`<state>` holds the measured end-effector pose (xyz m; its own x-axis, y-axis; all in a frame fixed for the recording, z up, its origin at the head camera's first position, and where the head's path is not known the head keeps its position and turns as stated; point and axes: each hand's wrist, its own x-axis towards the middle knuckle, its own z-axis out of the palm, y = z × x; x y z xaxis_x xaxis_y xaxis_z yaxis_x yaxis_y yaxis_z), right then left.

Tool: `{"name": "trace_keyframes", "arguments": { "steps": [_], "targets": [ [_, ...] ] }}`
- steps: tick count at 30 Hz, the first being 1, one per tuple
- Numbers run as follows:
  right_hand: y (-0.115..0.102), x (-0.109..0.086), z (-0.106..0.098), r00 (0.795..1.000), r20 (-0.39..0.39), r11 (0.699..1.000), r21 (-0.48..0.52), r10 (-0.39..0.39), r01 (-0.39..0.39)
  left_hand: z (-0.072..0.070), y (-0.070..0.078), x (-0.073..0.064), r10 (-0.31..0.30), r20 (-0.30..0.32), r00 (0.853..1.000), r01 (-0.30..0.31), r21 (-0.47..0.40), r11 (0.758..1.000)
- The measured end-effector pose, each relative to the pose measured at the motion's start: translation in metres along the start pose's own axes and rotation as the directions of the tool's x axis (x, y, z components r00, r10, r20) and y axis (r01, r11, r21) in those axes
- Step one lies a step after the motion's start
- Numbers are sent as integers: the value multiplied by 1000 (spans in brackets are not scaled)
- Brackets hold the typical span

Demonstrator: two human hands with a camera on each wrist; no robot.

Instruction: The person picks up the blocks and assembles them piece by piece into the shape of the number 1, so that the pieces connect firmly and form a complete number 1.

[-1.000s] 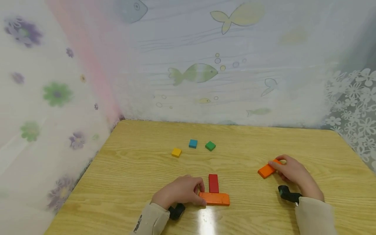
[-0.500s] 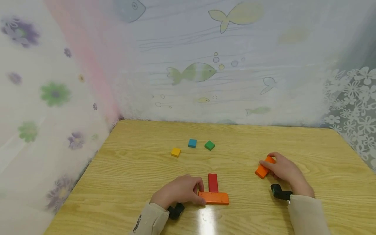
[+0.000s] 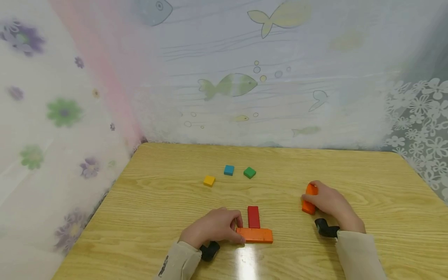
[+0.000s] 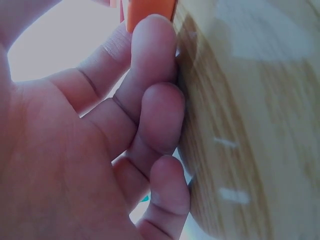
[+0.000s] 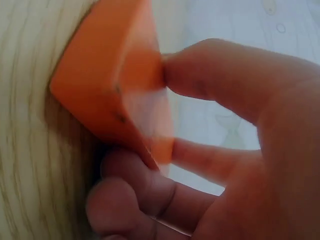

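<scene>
My left hand [image 3: 214,226] pinches the left end of a long orange block [image 3: 258,235] lying flat on the table. A red block [image 3: 253,217] stands out from that block's far side, seemingly touching it. In the left wrist view only a corner of the orange block [image 4: 147,12] shows past my curled fingertips [image 4: 155,47]. Farther right, my right hand [image 3: 330,200] holds a second orange block [image 3: 308,206] between thumb and fingers. The right wrist view shows this block [image 5: 95,75] tilted against the wood grain; whether it touches the table I cannot tell.
Toward the back of the wooden table [image 3: 168,163] lie a yellow block [image 3: 209,181], a blue block [image 3: 229,170] and a green block [image 3: 249,172], all small and square. Patterned curtains [image 3: 224,77] stand behind the table and along its left side.
My right hand has moved left with its orange block, which has turned so its length points more away from me. The left hand and the other blocks stay in place.
</scene>
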<state>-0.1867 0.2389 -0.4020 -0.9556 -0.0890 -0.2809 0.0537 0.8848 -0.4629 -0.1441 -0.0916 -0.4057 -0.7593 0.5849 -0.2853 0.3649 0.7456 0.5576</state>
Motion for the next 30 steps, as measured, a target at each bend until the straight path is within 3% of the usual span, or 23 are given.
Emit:
{"name": "trace_keyframes", "arguments": {
  "steps": [8, 16, 30],
  "targets": [
    [0, 1, 1, 1000, 20, 997, 78, 1, -3, 0, 1, 1, -5, -1, 1000, 5, 10, 1000],
    [-7, 7, 11, 998, -12, 996, 69, -60, 60, 0, 1, -1, -26, 11, 1000, 26, -11, 1000],
    [-18, 10, 18, 996, -15, 984, 156, -87, 88, -2, 0, 1, -7, 10, 1000, 7, -27, 1000]
  ]
}}
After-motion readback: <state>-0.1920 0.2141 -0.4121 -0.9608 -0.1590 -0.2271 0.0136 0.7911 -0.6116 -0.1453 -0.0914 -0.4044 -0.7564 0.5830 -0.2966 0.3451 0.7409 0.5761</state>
